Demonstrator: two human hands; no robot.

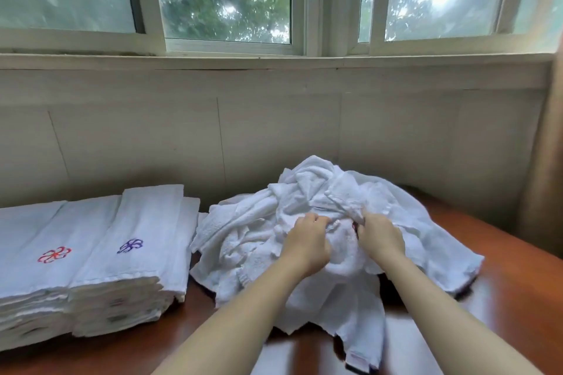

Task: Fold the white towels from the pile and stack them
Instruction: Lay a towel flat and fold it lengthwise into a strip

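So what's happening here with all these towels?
A person is working through laundry at a wooden table. The left hand and right hand both grip a towel in the crumpled pile of white towels, apparently pulling it free to fold. To the left, folded towels already sit in neat stacks, one topped with a red emblem, one with a purple emblem.

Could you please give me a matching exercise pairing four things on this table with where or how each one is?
Things:
1 red emblem
2 purple emblem
3 towel pile
4 table

Places or states:
A gripped by left hand and right hand
B reddish-brown wood
C on the leftmost folded stack
D on the right folded stack

Pairs: 1-C; 2-D; 3-A; 4-B
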